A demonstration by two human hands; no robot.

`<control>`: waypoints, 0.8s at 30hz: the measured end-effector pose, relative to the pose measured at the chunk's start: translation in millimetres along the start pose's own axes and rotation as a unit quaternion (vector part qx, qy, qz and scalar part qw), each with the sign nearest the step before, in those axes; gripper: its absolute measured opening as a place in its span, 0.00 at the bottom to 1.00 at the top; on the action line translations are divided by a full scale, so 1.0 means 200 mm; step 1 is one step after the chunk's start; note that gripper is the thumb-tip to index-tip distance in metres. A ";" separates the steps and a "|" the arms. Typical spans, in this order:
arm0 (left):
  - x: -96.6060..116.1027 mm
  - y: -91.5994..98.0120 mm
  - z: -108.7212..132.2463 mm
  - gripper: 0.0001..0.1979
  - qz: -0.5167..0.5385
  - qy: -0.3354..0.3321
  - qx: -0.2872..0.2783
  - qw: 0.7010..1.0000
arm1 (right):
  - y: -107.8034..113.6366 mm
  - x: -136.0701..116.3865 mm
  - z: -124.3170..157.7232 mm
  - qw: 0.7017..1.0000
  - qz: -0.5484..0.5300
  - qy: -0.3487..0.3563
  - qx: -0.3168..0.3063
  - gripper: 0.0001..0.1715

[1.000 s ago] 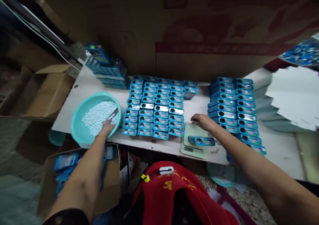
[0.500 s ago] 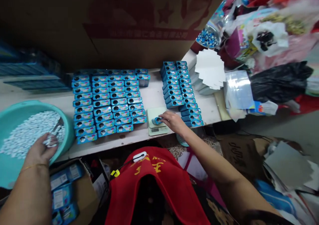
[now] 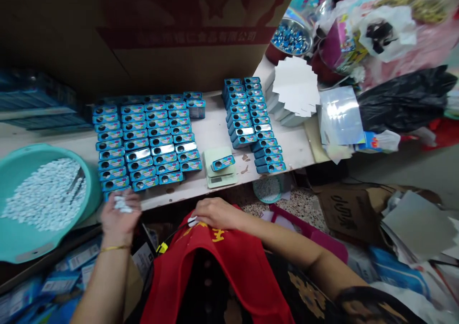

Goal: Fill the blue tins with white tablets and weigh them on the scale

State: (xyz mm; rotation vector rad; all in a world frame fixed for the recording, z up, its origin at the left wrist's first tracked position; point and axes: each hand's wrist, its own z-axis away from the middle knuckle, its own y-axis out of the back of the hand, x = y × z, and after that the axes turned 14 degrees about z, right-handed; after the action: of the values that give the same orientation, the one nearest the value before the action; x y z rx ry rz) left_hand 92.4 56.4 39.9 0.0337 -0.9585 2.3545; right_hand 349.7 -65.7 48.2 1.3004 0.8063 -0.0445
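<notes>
My left hand (image 3: 120, 218) is palm up beside the basin, its fingers curled around a small heap of white candies (image 3: 124, 204). My right hand (image 3: 215, 213) is in front of the red apron (image 3: 222, 247), palm down with fingers loosely extended. Its fingertips overlap a small white clip-on device (image 3: 192, 221); whether they touch it I cannot tell. A blue tin (image 3: 223, 162) with a dark round spot lies on the pale kitchen scale (image 3: 221, 179), apart from both hands. Metal tongs (image 3: 76, 185) rest on the candies in the turquoise basin (image 3: 93, 190).
Rows of blue tins (image 3: 136, 144) stand left of the scale, and two more columns (image 3: 238, 118) stand right of it. A stack of white cards (image 3: 296, 87) sits farther right. A large cardboard box (image 3: 161, 61) rises behind. Below the table is a bowl (image 3: 267, 190).
My left hand has left the basin and moved right with the candies. My right hand has let go of the tin on the scale and drawn back toward the apron.
</notes>
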 end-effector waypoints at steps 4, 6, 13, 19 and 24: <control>-0.37 0.05 0.07 0.09 0.050 0.161 -0.035 0.985 | 0.05 0.06 0.03 1.000 0.025 0.016 0.009 0.10; -0.46 0.06 0.09 0.09 0.046 0.217 -0.032 0.975 | 0.11 0.18 0.10 0.995 0.017 -0.058 0.082 0.10; -0.58 -0.02 0.08 0.07 0.014 0.255 -0.036 0.966 | 0.26 0.59 0.19 0.955 0.109 -0.218 0.170 0.23; -0.58 -0.05 0.08 0.06 0.015 0.233 -0.021 0.972 | 0.22 0.72 0.01 0.967 0.192 -0.157 0.062 0.23; -0.51 -0.03 0.12 0.07 0.037 0.173 0.011 0.984 | 0.38 0.94 -0.34 0.945 0.218 -0.213 0.123 0.23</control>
State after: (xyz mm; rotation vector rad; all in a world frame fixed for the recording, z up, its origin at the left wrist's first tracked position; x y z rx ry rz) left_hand 175.0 -7.1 37.8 -0.3962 -0.7743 2.3337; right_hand 487.8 92.5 4.5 1.6089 0.1352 -0.0707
